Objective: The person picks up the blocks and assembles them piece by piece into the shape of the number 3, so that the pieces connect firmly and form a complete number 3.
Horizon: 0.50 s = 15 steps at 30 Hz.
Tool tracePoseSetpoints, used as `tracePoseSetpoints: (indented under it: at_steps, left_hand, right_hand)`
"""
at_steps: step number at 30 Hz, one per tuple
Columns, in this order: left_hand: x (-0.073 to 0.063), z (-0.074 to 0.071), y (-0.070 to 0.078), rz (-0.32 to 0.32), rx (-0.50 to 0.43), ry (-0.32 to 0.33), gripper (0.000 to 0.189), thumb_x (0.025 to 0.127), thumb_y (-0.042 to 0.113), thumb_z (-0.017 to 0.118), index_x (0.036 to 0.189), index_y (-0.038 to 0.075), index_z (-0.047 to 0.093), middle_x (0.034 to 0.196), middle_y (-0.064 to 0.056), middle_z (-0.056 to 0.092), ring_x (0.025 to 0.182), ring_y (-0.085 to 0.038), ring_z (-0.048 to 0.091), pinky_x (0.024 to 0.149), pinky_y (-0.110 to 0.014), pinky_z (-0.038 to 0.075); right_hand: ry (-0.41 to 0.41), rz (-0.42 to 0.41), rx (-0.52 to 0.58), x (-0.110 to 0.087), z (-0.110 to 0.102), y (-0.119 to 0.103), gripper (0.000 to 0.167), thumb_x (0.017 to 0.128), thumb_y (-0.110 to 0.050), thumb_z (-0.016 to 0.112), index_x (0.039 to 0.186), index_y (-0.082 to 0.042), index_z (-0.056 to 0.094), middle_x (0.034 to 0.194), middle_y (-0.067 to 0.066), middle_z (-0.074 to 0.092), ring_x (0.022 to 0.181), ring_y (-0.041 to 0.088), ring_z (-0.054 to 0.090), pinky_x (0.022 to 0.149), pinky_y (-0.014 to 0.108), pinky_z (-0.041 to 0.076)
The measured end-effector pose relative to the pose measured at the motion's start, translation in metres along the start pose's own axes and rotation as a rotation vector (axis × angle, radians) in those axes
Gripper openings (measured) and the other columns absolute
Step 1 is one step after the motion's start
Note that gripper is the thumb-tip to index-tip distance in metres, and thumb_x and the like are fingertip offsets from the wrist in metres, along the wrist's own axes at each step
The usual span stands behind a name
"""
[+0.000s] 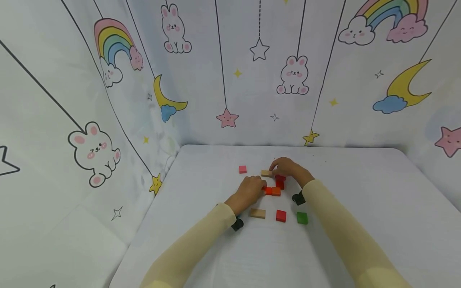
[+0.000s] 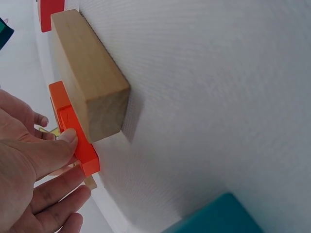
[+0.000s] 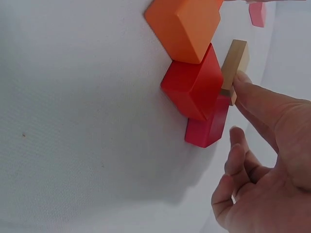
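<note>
My left hand [image 1: 251,190] pinches an orange-red block [image 2: 80,138] between thumb and fingers. An orange block [image 1: 275,191] touches that block's right end. My right hand [image 1: 288,168] pinches a plain wooden block [image 3: 234,63] at the far side of the group, thumb on its near face. Between the orange and wooden blocks run a red block [image 3: 192,87] and a crimson block [image 3: 209,126], meeting corner to corner in a bent line. The right hand's other fingers are curled loosely, clear of the crimson block.
Nearer lie another wooden block [image 1: 257,213], a red block [image 1: 281,216] and a green block [image 1: 302,218]. A pink block [image 1: 243,169] sits far left. In the left wrist view, a teal block [image 2: 218,218] shows low down. A patterned cloth [image 1: 201,80] hangs behind the white table [image 1: 378,192].
</note>
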<state>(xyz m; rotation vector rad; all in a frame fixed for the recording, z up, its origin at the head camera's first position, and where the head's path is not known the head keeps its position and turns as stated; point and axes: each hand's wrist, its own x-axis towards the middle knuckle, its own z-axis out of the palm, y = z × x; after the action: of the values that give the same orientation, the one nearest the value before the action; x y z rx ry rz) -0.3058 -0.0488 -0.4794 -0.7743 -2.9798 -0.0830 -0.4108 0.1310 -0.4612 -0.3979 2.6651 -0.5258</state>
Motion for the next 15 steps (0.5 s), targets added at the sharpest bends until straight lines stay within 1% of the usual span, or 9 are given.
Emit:
tracePoseSetpoints:
  at_steps: [10, 15]
  left_hand:
    - [0.002, 0.0002, -0.0006, 0.007, 0.001, 0.0, 0.021, 0.1, 0.026, 0.075, 0.118, 0.016, 0.08, 0.107, -0.002, 0.077, 0.091, -0.017, 0.07, 0.092, -0.031, 0.057]
    - [0.0015, -0.001, 0.0002, 0.003, 0.001, -0.009, 0.02, 0.101, 0.025, 0.074, 0.118, 0.017, 0.08, 0.107, -0.002, 0.077, 0.09, -0.017, 0.069, 0.092, -0.031, 0.058]
  right_hand:
    - [0.0, 0.026, -0.005, 0.0058, 0.0019, 0.0045, 0.03, 0.103, -0.022, 0.069, 0.13, -0.009, 0.073, 0.134, 0.022, 0.064, 0.112, 0.033, 0.059, 0.098, 0.044, 0.056]
    - [0.005, 0.005, -0.016, 0.0032, 0.0014, 0.0048, 0.03, 0.103, -0.022, 0.069, 0.13, -0.008, 0.072, 0.134, 0.023, 0.063, 0.112, 0.033, 0.059, 0.097, 0.044, 0.057]
